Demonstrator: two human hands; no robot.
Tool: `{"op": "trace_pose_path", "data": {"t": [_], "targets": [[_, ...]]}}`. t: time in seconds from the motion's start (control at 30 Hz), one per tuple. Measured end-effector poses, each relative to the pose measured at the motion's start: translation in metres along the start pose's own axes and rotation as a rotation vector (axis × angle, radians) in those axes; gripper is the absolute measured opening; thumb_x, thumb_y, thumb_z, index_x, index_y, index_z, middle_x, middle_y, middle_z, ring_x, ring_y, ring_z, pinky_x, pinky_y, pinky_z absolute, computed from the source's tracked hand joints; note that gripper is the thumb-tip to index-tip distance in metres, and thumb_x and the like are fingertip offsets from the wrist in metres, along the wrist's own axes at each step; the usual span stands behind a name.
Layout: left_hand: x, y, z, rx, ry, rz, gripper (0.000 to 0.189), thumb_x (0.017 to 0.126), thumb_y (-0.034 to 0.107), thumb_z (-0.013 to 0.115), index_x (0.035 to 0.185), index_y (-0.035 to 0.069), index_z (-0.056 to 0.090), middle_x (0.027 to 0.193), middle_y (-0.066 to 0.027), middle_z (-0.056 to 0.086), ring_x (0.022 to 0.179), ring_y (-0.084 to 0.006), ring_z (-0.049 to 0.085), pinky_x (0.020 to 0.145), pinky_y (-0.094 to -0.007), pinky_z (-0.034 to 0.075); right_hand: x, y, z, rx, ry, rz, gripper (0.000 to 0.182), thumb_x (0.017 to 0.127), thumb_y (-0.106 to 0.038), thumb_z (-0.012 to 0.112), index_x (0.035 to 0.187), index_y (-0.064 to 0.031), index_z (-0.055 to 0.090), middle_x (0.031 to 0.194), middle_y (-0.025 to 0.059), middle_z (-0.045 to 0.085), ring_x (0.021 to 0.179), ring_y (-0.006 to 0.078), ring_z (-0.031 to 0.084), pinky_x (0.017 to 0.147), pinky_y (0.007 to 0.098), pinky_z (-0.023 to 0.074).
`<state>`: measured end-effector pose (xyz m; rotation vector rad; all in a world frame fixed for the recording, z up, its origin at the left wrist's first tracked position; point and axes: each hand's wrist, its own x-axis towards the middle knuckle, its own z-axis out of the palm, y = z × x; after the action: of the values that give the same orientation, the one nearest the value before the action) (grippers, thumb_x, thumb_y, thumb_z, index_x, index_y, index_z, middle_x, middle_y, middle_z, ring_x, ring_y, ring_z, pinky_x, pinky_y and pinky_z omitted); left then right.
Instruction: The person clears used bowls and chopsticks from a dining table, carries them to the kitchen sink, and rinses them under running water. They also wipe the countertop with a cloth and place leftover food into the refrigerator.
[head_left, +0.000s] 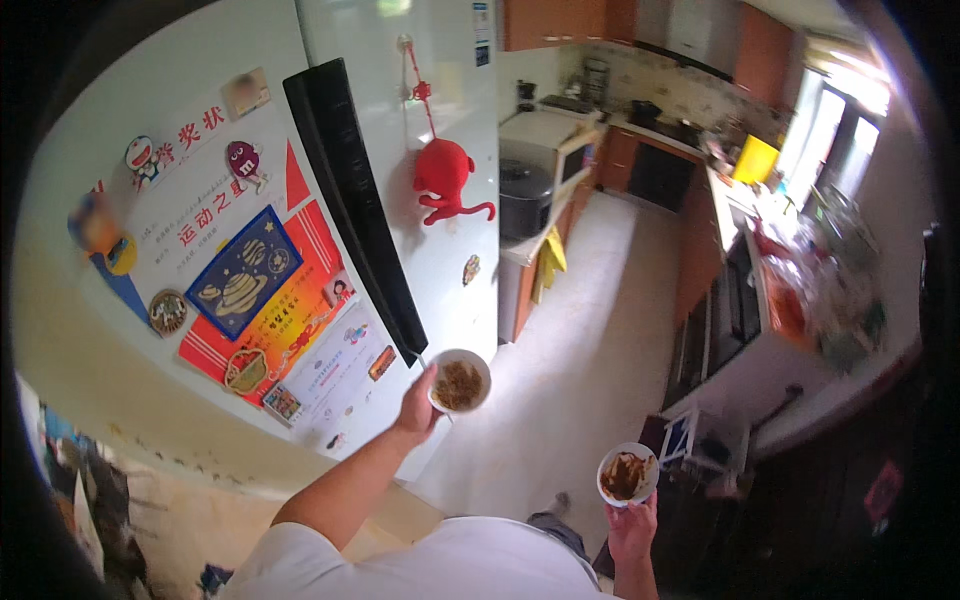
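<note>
In my left hand (418, 409) is a white bowl (460, 381) with brown, crumbly-looking food in it, and what seems to be a thin utensil pokes out at its rim. This bowl is beside the lower end of the refrigerator's long black handle (356, 202). My right hand (631, 525) holds a second white bowl (628, 474) from below, farther right and lower in the picture. Dark brown sauce or food is smeared inside it. The contents of both bowls are too small to name exactly.
The refrigerator door (390, 442) at left carries magnets, certificates and a hanging red plush toy (444, 176). Ahead, a tiled floor (592, 300) runs between a cabinet with a large dark pot (523, 191) and a right counter crowded with plastic bags (817, 262). A small white rack (701, 442) stands at right.
</note>
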<state>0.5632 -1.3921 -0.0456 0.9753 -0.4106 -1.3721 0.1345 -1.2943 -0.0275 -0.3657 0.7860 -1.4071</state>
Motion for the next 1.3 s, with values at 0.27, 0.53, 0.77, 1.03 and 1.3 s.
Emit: {"op": "trace_pose_path", "data": {"t": [0.27, 0.53, 0.77, 1.03, 1.3], "targets": [[0.059, 0.059, 0.022, 0.152, 0.399, 0.312, 0.065, 0.102, 0.058, 0.050, 0.151, 0.016, 0.043, 0.143, -0.0082, 0.055, 0.126, -0.0273, 0.061, 0.097, -0.0520, 0.056, 0.179, -0.085, 0.036, -0.178, -0.259, 0.221, 0.060, 0.086, 0.000, 0.057, 0.142, -0.0070, 0.038, 0.131, 0.0184, 0.057, 0.099, 0.0251, 0.072, 0.072, 0.0336, 0.0665], [0.105, 0.088, 0.013, 0.491, 0.598, 0.455, 0.079, 0.104, 0.064, 0.040, 0.165, 0.024, 0.012, 0.166, -0.0071, 0.023, 0.143, -0.0278, 0.040, 0.093, -0.0458, 0.059, 0.293, -0.093, 0.060, -0.203, -0.371, 0.331, 0.065, 0.085, -0.005, 0.060, 0.147, -0.0073, 0.038, 0.134, 0.0157, 0.058, 0.102, 0.0246, 0.071, 0.075, 0.0330, 0.0667], [0.139, 0.091, -0.008, 0.306, 0.544, 0.491, 0.076, 0.102, 0.066, 0.043, 0.162, 0.025, 0.023, 0.164, -0.0070, 0.027, 0.149, -0.0275, 0.032, 0.115, -0.0534, 0.037, 0.360, -0.099, 0.073, -0.229, -0.431, 0.424, 0.064, 0.087, -0.005, 0.058, 0.148, -0.0096, 0.039, 0.135, 0.0134, 0.058, 0.108, 0.0249, 0.069, 0.076, 0.0347, 0.0664], [0.155, 0.100, -0.020, 0.315, 0.685, 0.476, 0.092, 0.096, 0.073, 0.047, 0.165, 0.025, 0.011, 0.170, -0.0001, 0.013, 0.156, -0.0282, 0.014, 0.114, -0.0703, 0.021, 0.421, -0.114, 0.102, -0.239, -0.476, 0.532, 0.040, 0.097, -0.009, 0.060, 0.136, -0.0080, 0.048, 0.120, 0.0117, 0.064, 0.100, 0.0229, 0.069, 0.074, 0.0353, 0.0620], [0.167, 0.107, 0.034, 0.274, 0.682, 0.511, 0.078, 0.105, 0.060, 0.041, 0.162, 0.017, 0.010, 0.158, -0.0139, 0.034, 0.135, -0.0356, 0.053, 0.095, -0.0587, 0.056, 0.502, -0.150, 0.065, -0.238, -0.528, 0.509, 0.069, 0.081, 0.000, 0.065, 0.147, -0.0091, 0.047, 0.132, 0.0110, 0.064, 0.106, 0.0233, 0.068, 0.076, 0.0322, 0.0576]]}}
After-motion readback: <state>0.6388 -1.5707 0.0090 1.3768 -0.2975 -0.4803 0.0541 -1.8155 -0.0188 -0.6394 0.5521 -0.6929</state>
